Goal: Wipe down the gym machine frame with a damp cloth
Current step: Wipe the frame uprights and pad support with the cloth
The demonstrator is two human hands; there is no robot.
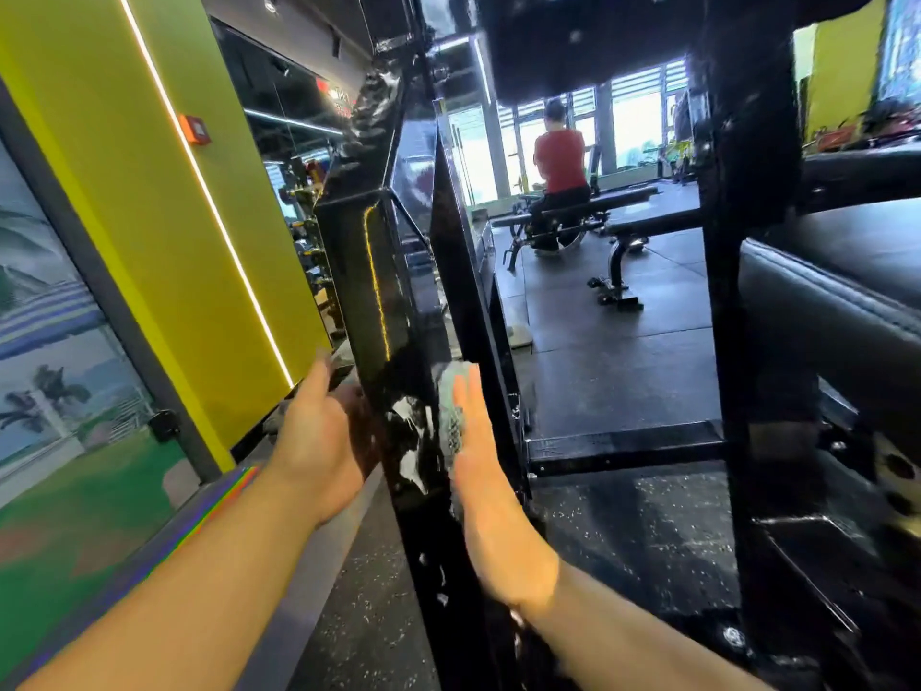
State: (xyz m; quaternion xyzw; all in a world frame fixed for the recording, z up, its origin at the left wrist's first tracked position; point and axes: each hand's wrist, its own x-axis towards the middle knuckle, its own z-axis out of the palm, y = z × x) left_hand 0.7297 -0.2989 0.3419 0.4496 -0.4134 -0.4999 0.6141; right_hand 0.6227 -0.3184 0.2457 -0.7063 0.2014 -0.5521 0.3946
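The gym machine frame (371, 271) is a glossy black square beam with bright streaks on its near part. A pale grey-green cloth (451, 416) with a knobby weave lies on the frame's right face — the right hand (478, 471) presses it flat with straight fingers. The left hand (319, 436) is loosely spread at the frame's left face and holds nothing; whether it touches the frame, I cannot tell.

Bright daylight thru far windows (633, 127), glare on black frame (379, 271), edges warped, perhaps motion-blurred.

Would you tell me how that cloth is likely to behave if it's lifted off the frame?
Probably floppy: the cloth lies flat between the right hand and the black frame post. Likely light, as straight fingers alone pin it.
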